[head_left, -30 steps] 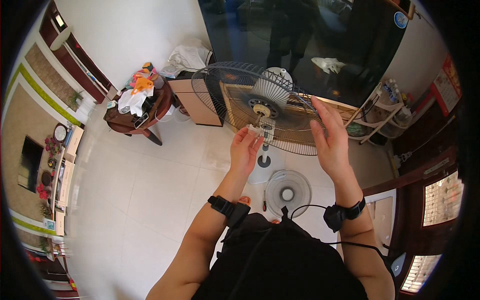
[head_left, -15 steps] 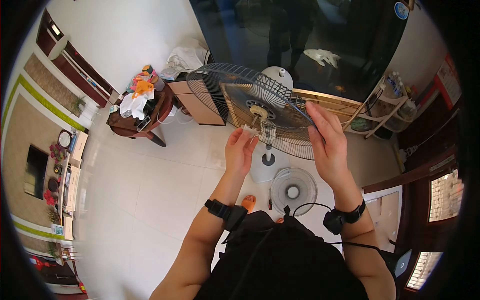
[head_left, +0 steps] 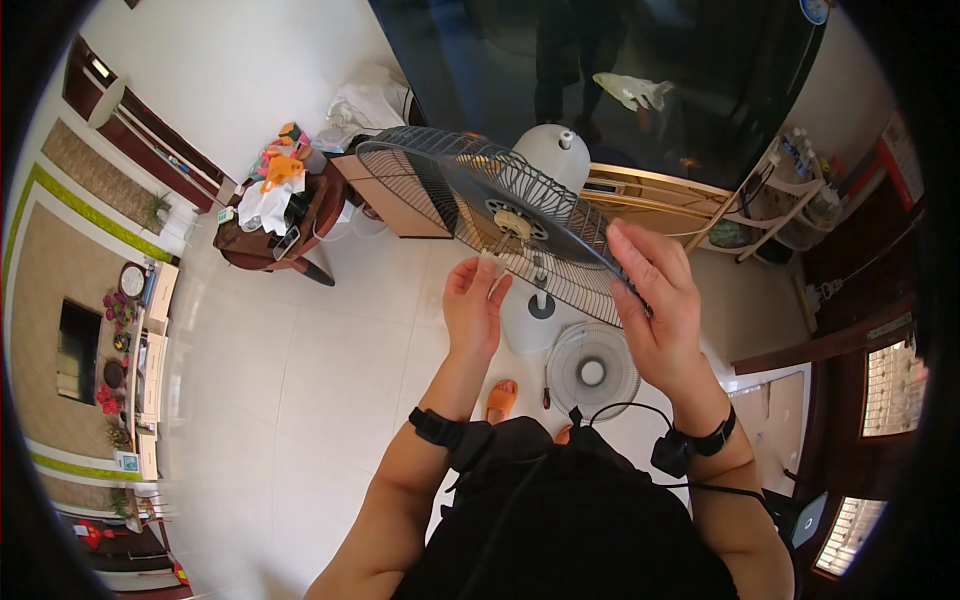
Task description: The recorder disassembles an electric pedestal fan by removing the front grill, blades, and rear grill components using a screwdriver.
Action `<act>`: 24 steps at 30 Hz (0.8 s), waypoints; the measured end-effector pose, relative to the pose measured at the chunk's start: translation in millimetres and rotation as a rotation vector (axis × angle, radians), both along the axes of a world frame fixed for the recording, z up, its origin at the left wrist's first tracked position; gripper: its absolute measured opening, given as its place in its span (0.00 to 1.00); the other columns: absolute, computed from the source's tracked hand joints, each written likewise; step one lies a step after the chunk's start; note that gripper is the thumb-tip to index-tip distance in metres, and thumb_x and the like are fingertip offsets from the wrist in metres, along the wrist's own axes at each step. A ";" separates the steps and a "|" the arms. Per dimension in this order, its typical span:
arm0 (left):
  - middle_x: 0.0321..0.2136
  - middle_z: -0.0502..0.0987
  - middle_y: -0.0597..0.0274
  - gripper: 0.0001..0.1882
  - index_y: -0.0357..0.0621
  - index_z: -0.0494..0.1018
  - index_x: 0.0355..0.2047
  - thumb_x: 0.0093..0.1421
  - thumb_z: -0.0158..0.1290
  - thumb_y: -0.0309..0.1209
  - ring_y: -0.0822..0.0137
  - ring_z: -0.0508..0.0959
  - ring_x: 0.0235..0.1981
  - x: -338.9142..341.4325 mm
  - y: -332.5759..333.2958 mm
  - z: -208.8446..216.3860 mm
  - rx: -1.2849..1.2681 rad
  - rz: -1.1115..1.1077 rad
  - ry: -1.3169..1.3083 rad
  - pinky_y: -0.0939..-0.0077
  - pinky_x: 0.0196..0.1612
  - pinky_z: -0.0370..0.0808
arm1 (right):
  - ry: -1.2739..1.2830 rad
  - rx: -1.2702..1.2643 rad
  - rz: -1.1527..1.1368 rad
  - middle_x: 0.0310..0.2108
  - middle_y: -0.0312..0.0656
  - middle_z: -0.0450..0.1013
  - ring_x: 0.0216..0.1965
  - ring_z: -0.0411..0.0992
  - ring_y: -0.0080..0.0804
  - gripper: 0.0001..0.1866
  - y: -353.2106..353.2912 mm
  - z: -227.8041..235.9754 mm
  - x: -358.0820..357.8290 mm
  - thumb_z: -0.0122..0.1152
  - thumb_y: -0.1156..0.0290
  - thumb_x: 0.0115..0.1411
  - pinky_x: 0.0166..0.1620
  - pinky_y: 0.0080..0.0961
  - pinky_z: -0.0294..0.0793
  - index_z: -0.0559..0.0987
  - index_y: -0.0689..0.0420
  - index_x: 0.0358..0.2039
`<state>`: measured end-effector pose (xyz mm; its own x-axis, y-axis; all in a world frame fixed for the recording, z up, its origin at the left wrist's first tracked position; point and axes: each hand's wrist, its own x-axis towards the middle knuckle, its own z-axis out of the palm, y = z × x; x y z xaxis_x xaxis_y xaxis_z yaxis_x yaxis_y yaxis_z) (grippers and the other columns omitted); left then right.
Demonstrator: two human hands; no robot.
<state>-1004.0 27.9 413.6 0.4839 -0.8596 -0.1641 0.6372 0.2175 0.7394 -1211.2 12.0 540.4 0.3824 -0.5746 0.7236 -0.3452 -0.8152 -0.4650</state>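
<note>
A standing fan's dark wire rear grille is in front of me, tilted, with its white motor housing behind. A cream-coloured hub piece surrounds the metal shaft at the grille's middle. My right hand grips the grille's right rim, thumb on the near side and fingers over the edge. Just below the shaft tip, my left hand is closed in a pinch on a small pale translucent piece. The fingertips partly hide that piece, and its kind is unclear.
On the floor lie a round front grille and a screwdriver, near an orange slipper. A dark fish tank stands behind the fan. To the left is a cluttered wooden table; at right, a shelf rack.
The grille has tilted further, and its left side sits a little further left. My left hand has shifted slightly left and down, away from the shaft tip. My right hand keeps its grip.
</note>
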 end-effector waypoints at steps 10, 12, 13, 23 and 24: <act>0.34 0.69 0.64 0.10 0.39 0.66 0.37 0.58 0.53 0.28 0.73 0.72 0.34 7.2 -7.0 0.8 0.045 -0.016 -0.082 0.74 0.40 0.76 | -0.001 -0.017 0.057 0.45 0.51 0.69 0.42 0.67 0.47 0.26 -1.4 -1.3 -2.7 0.60 0.81 0.46 0.46 0.35 0.66 0.73 0.58 0.49; 0.33 0.70 0.64 0.10 0.39 0.66 0.37 0.58 0.53 0.28 0.73 0.72 0.34 6.9 -7.2 2.0 0.038 -0.010 -0.104 0.74 0.39 0.76 | 0.002 -0.020 0.058 0.45 0.51 0.69 0.42 0.67 0.47 0.26 -1.1 -0.6 -3.7 0.60 0.81 0.46 0.46 0.35 0.66 0.73 0.58 0.49; 0.33 0.70 0.64 0.09 0.39 0.66 0.36 0.58 0.53 0.28 0.73 0.72 0.33 7.8 -7.5 2.3 0.034 -0.002 -0.127 0.74 0.39 0.76 | 0.005 -0.015 0.059 0.45 0.51 0.69 0.42 0.67 0.47 0.26 -1.1 -0.8 -3.4 0.60 0.81 0.46 0.46 0.34 0.66 0.73 0.58 0.49; 0.28 0.71 0.65 0.13 0.40 0.67 0.38 0.58 0.54 0.34 0.71 0.74 0.30 10.4 -4.4 5.7 0.151 -0.043 -0.108 0.82 0.30 0.74 | 0.000 -0.015 0.087 0.45 0.51 0.69 0.42 0.67 0.46 0.26 -2.1 -1.5 -3.6 0.61 0.81 0.45 0.46 0.35 0.66 0.73 0.58 0.49; 0.29 0.71 0.65 0.13 0.41 0.67 0.38 0.58 0.54 0.34 0.71 0.75 0.30 8.9 -4.0 6.9 0.149 -0.034 -0.096 0.83 0.30 0.74 | -0.001 -0.015 0.087 0.45 0.51 0.69 0.42 0.67 0.46 0.26 -2.3 -1.4 -3.5 0.61 0.81 0.45 0.46 0.35 0.66 0.73 0.58 0.49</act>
